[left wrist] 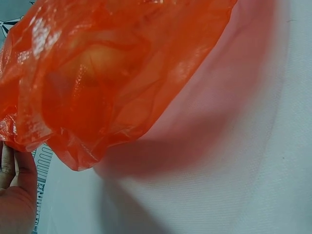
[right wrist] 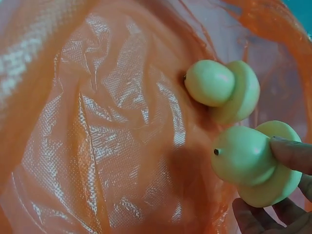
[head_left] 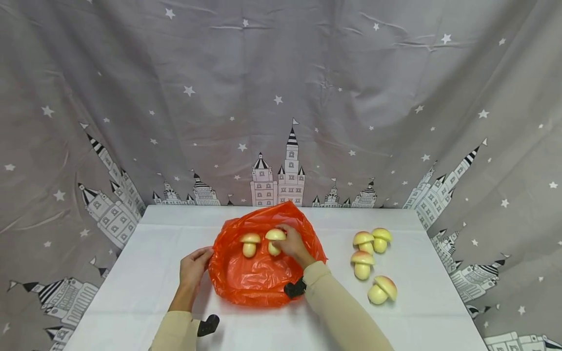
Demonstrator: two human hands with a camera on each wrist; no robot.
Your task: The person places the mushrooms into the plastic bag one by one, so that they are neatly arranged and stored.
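Note:
A red plastic bag (head_left: 259, 280) lies spread open on the white table, its rim raised all round. At its left edge my left hand (head_left: 193, 268) pinches the rim; in the left wrist view the fingertips meet the crinkled film at the far left. Inside the bag, my right hand (head_left: 293, 243) holds a toy mushroom (head_left: 275, 235) between thumb and fingers. Another toy mushroom (head_left: 249, 247) rests in the bag just left of it. The right wrist view shows the held mushroom (right wrist: 243, 156) stem outward, close beside the resting one (right wrist: 212, 83).
Several more toy mushrooms stand or lie to the bag's right, among them one (head_left: 362, 265) near the bag and a tilted one (head_left: 383, 290) nearer the front. A grey curtain (head_left: 281, 73) printed with castles and stars hangs behind the table (head_left: 421, 273).

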